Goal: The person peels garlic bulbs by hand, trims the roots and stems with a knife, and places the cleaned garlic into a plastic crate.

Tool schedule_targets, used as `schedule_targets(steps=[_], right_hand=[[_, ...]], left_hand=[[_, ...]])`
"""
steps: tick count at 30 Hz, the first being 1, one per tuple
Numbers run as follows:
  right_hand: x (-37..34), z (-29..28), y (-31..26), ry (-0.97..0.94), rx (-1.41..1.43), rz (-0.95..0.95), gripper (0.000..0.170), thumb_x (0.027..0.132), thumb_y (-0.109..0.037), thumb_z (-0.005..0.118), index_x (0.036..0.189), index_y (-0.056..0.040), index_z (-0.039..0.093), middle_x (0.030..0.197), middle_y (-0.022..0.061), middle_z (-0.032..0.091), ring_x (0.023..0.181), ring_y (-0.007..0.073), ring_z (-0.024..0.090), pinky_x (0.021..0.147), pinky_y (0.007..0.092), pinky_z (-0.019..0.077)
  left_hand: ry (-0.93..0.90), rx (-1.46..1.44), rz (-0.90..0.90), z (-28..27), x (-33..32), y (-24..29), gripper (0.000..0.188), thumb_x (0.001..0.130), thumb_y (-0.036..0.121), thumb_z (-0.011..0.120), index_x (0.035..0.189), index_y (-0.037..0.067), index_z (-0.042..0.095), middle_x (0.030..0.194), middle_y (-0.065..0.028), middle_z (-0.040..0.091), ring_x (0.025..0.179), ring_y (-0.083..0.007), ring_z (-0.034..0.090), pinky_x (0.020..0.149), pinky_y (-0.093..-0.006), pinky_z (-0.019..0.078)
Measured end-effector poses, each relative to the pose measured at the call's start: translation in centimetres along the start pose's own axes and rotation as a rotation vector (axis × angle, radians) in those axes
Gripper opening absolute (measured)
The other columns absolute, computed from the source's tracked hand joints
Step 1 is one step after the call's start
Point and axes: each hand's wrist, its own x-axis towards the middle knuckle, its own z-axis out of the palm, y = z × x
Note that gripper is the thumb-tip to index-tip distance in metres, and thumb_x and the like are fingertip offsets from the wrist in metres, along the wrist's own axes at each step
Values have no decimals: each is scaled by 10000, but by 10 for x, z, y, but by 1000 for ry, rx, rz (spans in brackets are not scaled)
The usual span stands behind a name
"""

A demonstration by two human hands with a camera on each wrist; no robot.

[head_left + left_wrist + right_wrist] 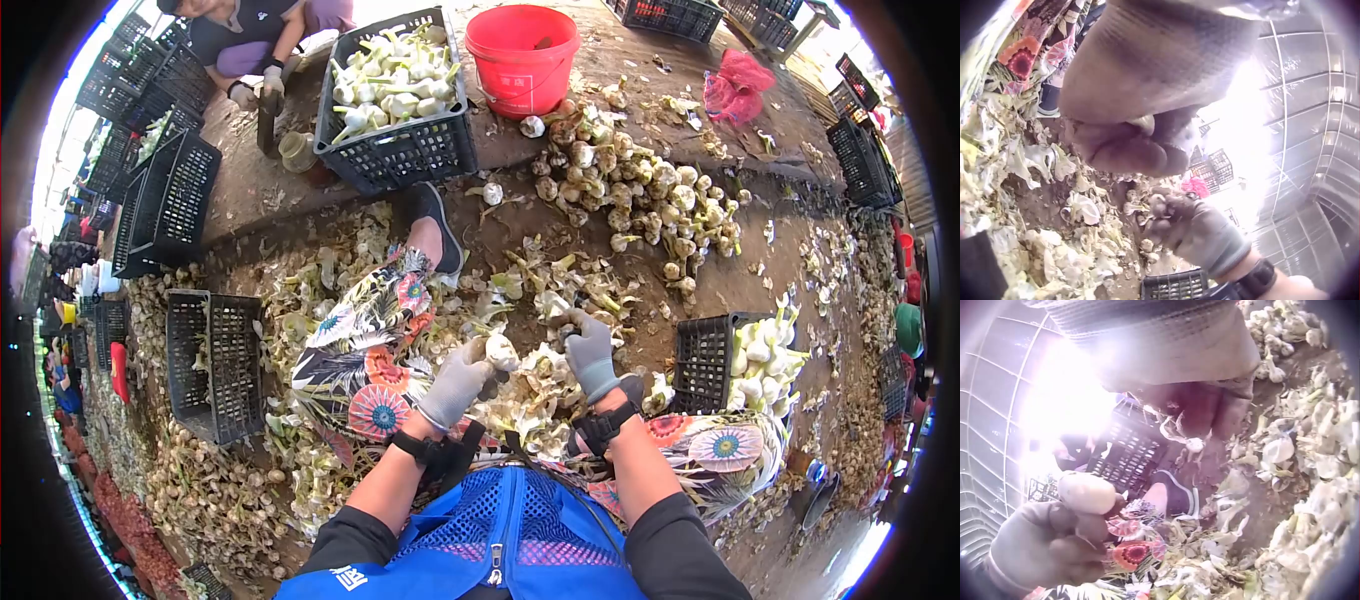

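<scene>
Basically, one pale garlic bulb (502,352) is held in the gloved left hand (455,385), low in front of the blue vest (510,530), above a litter of peel (525,410). It is pinched between thumb and curled fingers; its rounded face is turned towards the right hand (592,358). That hand, also gloved, is held just beside, not touching the bulb; its fingers are bent inward, but whether anything is gripped cannot be told, since the palm side is hidden. Dark bands are worn on both wrists.

Patterned trousers (385,375) are seen on both legs, with one dark shoe (438,230) set on the brown floor (495,240). By the right knee, a small black crate (700,365) is placed with stemmed white bulbs (765,360). Ahead, a large crate (400,155) is heaped with pale bulbs, and a red bucket (520,65) is stood next to it. Dirtier garlic (640,190) is piled below the bucket, to its right. Another crate (215,365) is seen at left. A second person (235,40), gloved, is partly shown at top left.
</scene>
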Motion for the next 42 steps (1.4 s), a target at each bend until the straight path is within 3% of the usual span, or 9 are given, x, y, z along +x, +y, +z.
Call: schedule_targets(steps=[9,11,13,15,19,24,29,33,42], right_hand=[[7,8,46,82,-262,-170,385,747,40,468,1066,51,684,880,139,724,728,187,678,671,302,537],[9,11,49,-30,119,121,330,763,49,479,1018,32,689,863,135,721,742,199,677,705,309,542],[11,14,51,-85,316,258,305,771,53,485,994,22,691,855,133,719,748,206,676,722,312,544],[10,17,56,-237,192,-362,206,822,14,546,971,16,689,883,104,713,801,197,669,745,328,543],[-23,-2,-27,-525,304,-74,218,847,-77,694,1048,2,662,984,62,697,908,148,633,773,306,525],[-44,-33,-59,-886,360,-5,390,869,-111,719,1219,11,596,1114,44,658,1001,110,599,876,266,497],[-68,-58,-91,-780,691,-232,521,885,-226,722,1325,-3,553,1205,114,662,1076,194,638,922,319,517],[-62,-109,-81,-405,959,-387,387,960,-360,607,1078,5,657,1041,132,703,968,245,676,885,394,540],[-32,-103,-22,-34,1240,-130,498,985,-440,545,776,-6,670,851,164,720,806,310,697,763,445,568]], left_hand=[[-71,-486,455,-40,45,153,372,997,351,566,1257,88,531,1079,-89,639,877,-194,663,696,-316,548],[-25,-480,523,-44,58,173,411,990,373,578,1289,96,522,1077,-89,642,896,-215,668,728,-323,548],[275,-98,547,-26,58,170,408,970,327,626,1288,86,538,1090,-86,653,914,-187,671,787,-328,542],[263,47,663,-2,69,127,261,976,276,620,1144,76,625,1007,-21,656,918,-156,655,797,-281,535],[4,874,778,45,38,35,337,973,349,564,1162,82,649,993,-135,670,917,-324,653,824,-396,512],[-38,916,678,29,0,28,366,972,377,534,1157,78,637,991,-183,638,929,-396,614,811,-448,483],[55,1225,801,14,-38,55,261,943,278,596,1062,57,666,889,-175,638,854,-386,623,739,-425,502],[282,690,718,-18,-89,81,153,904,36,609,1032,46,691,951,-73,724,823,-145,687,748,-275,557],[732,519,919,-74,-143,167,315,1006,300,577,879,38,696,718,-37,700,625,-54,575,562,-205,399]])
